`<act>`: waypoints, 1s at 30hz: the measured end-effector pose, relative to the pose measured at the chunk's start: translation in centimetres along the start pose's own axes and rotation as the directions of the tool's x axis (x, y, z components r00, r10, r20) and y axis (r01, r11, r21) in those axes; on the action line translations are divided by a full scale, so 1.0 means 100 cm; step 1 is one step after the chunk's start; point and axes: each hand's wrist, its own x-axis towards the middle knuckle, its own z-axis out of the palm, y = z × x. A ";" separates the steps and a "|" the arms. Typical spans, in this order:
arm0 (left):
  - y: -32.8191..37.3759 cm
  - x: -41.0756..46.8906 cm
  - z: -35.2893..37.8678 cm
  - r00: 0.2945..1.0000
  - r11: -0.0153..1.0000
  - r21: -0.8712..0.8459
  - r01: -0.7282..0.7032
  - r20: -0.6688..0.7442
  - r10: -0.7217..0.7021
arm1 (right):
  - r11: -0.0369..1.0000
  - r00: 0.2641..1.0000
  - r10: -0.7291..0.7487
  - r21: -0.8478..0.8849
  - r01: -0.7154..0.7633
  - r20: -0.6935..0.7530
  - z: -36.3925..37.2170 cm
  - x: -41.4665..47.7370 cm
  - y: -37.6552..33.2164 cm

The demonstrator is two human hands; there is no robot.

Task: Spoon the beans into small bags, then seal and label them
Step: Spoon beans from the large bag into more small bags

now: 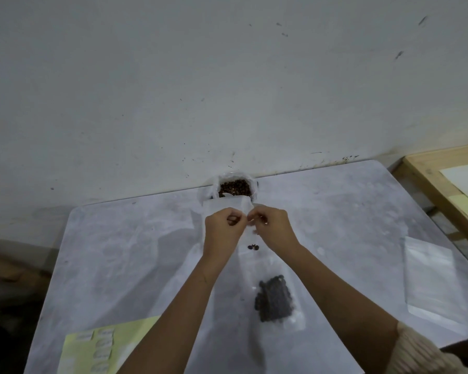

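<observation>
We see a grey table (335, 211) against a white wall (227, 76). Our left hand (222, 226) and right hand (274, 225), fingers curled, both pinch the small bag (224, 205).

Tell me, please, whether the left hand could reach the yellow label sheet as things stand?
Probably yes, once freed: the left hand pinches the small bag, while the label sheet lies near left on the table with nothing between.

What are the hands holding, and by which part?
The left hand and right hand both pinch the clear bag, beans inside, near its top end.
</observation>
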 end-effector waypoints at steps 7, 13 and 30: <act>-0.012 0.007 -0.019 0.950 0.990 0.068 -0.123 0.297 0.097 | 0.999 0.996 0.017 0.029 -0.020 0.085 -0.010 0.007 -0.007; -0.017 0.009 -0.028 0.877 0.872 0.350 -0.342 0.452 0.162 | 0.990 0.974 -0.114 0.110 0.093 0.198 -0.015 0.011 -0.025; -0.025 0.020 -0.041 0.861 0.796 0.357 -0.489 0.341 0.377 | 0.964 0.929 0.011 -0.250 0.088 0.369 -0.004 0.018 -0.068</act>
